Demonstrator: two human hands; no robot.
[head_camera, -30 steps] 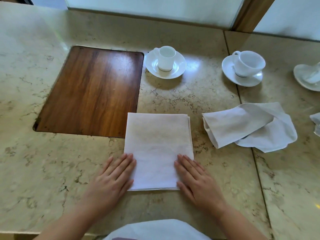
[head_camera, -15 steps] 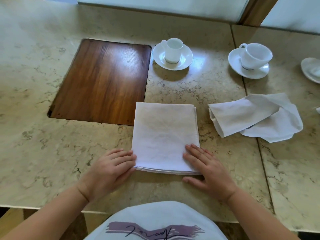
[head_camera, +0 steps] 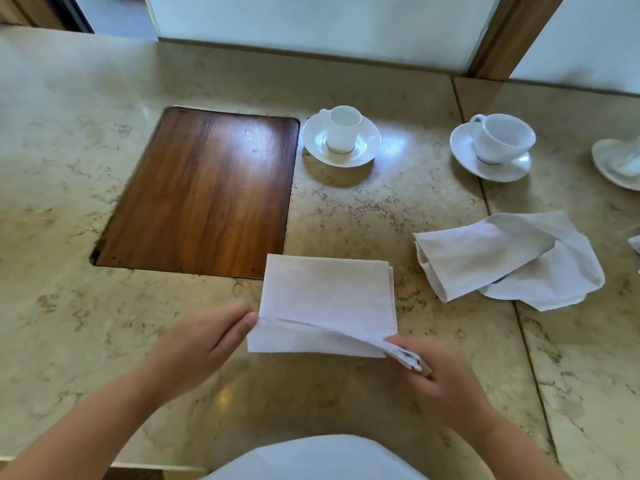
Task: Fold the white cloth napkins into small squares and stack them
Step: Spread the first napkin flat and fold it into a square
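Observation:
A white napkin (head_camera: 325, 299), folded into a rectangle, lies on the marble counter in front of me. My left hand (head_camera: 204, 344) pinches its near left corner, and my right hand (head_camera: 440, 379) pinches the near right corner. The near edge is lifted off the counter and its layers show. A second white napkin (head_camera: 502, 258) lies loosely crumpled on the counter to the right, apart from both hands.
A dark wooden panel (head_camera: 204, 188) is set into the marble counter (head_camera: 69, 306) at the left. Behind stand a small cup on a saucer (head_camera: 341, 138) and a wider cup on a saucer (head_camera: 491, 147). More crockery (head_camera: 620, 161) sits at the right edge.
Both hands went from lying flat on the napkin's near corners to pinching them. The near edge has come up off the counter.

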